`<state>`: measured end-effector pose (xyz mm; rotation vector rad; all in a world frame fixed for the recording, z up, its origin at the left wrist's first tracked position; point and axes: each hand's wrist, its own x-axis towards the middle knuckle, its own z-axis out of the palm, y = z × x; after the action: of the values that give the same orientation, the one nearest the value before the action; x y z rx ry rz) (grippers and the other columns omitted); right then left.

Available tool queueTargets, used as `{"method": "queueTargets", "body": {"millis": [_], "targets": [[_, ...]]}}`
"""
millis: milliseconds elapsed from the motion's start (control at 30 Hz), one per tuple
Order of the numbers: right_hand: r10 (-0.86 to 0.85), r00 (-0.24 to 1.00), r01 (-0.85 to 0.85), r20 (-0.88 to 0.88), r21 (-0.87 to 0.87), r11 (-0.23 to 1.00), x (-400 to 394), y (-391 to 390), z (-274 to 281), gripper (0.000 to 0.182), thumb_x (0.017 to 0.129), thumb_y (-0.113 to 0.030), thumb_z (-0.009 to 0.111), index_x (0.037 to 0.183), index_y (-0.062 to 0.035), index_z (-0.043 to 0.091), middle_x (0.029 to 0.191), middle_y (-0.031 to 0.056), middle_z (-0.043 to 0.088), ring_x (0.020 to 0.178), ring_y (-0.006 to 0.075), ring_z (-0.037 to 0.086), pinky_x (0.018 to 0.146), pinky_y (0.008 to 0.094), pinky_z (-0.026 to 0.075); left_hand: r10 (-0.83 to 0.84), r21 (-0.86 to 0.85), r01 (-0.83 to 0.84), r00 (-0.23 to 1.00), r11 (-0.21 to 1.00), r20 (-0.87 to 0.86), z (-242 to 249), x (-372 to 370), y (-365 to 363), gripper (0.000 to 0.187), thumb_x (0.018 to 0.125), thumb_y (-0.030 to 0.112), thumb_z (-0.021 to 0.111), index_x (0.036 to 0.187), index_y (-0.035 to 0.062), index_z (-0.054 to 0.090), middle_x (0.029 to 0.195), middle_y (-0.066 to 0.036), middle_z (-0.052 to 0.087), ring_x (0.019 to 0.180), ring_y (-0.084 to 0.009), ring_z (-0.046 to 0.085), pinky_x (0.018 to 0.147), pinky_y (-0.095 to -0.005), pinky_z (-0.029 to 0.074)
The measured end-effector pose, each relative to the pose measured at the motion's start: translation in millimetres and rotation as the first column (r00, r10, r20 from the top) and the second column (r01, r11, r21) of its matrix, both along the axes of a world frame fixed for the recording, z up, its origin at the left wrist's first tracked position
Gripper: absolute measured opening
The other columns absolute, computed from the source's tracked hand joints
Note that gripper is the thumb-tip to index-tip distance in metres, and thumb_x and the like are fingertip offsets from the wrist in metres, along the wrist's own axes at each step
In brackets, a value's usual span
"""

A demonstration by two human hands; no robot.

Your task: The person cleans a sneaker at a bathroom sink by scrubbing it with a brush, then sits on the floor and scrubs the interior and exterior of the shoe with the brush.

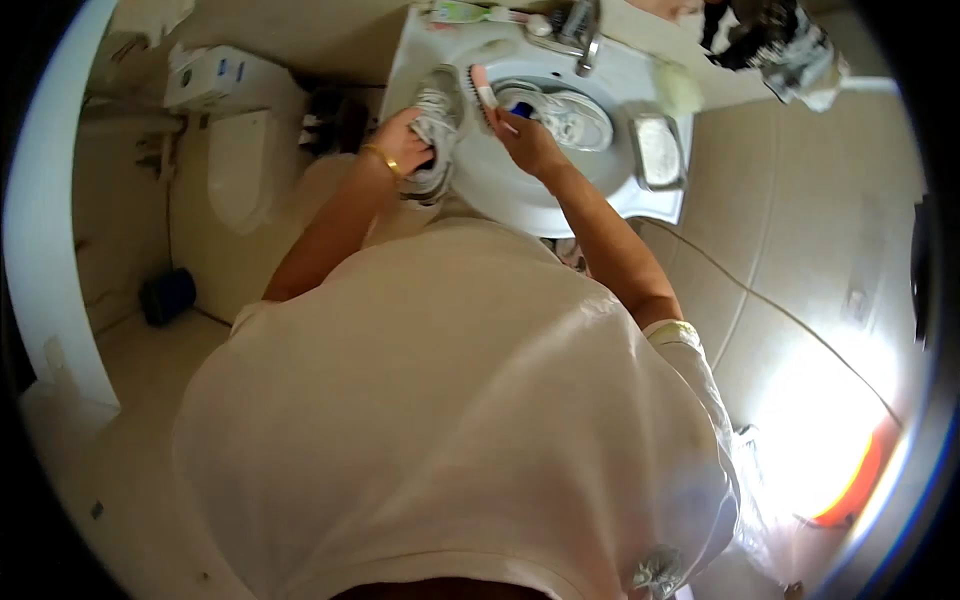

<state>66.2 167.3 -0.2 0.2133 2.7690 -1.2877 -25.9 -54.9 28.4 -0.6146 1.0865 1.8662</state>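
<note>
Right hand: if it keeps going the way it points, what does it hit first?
Probably the sneaker held by the left hand: the right hand aims its brush up-left toward it. Depth unclear; contact may already exist.

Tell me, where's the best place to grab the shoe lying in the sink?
Probably by its heel collar. The second shoe lies in the sink basin, under the faucet, with its laces facing up. Reach down from above with the right hand, once it puts down the brush. The left hand is busy holding the other shoe on the rim.
</note>
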Motion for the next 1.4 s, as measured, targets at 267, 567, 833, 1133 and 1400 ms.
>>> {"method": "queueTargets", "body": {"millis": [267,567,833,1133,1400], "targets": [[-0.391,0.813,0.417,0.431,0.036,0.908,116.9,106.8,112.4,0.030,0.084,-0.008,0.043,0.111,-0.0072,0.056,0.087,0.0181,0.064,0.079,0.0259,0.062,0.068,0.0360,0.047,-0.715,-0.753,-0.150,0.243,0.640,-0.656,-2.3,32.5,-15.1,0.030,0.073,0.006,0.058,0.102,0.0040,0.048,0.082,-0.010,0.060,0.077,-0.0259,0.058,0.069,-0.0349,0.047],[-0.469,0.814,0.110,0.343,0.701,0.704,136.2,186.2,82.6,0.033,0.091,-0.030,0.034,0.105,-0.0142,0.060,0.103,0.0138,0.061,0.097,0.0317,0.058,0.081,0.0380,0.047,-0.882,-0.694,-0.555,-0.379,0.459,-0.280,24.9,15.7,-7.5,0.020,0.067,0.004,0.060,0.087,0.0079,0.058,0.085,-0.012,0.059,0.076,-0.0301,0.057,0.065,-0.0406,0.045],[-0.533,0.744,0.121,0.402,0.704,0.700,130.6,184.4,53.9,0.044,0.091,-0.039,0.036,0.106,-0.0045,0.058,0.102,0.0157,0.061,0.095,0.0333,0.059,0.080,0.0384,0.048,-0.783,-0.648,-0.440,-0.372,0.621,-0.498,10.0,2.7,-19.0,0.009,0.070,0.006,0.060,0.077,0.0045,0.055,0.082,-0.008,0.056,0.078,-0.0286,0.055,0.068,-0.0376,0.046],[-0.330,0.750,0.633,0.573,-0.477,0.610,177.0,207.9,92.2,0.029,0.088,-0.024,0.053,0.105,-0.0010,0.054,0.077,0.0079,0.060,0.045,0.0093,0.048,0.041,0.0238,0.040,-0.772,-0.752,-0.218,-0.331,0.622,-0.542,19.6,-17.7,-13.1,0.012,0.071,0.004,0.060,0.078,0.0027,0.050,0.078,-0.013,0.054,0.073,-0.0327,0.053,0.063,-0.0385,0.043],[-0.108,0.933,0.340,0.344,-0.939,-0.046,201.3,169.2,68.6,0.018,0.091,-0.021,0.046,0.097,-0.0047,0.049,0.074,0.0100,0.059,0.041,0.0086,0.043,0.037,0.0207,0.035,-0.841,-0.828,-0.144,-0.104,0.541,-0.531,20.8,-18.5,-3.0,0.016,0.073,0.010,0.064,0.074,0.0012,0.051,0.065,-0.013,0.054,0.059,-0.0241,0.052,0.057,-0.0319,0.042]]}}
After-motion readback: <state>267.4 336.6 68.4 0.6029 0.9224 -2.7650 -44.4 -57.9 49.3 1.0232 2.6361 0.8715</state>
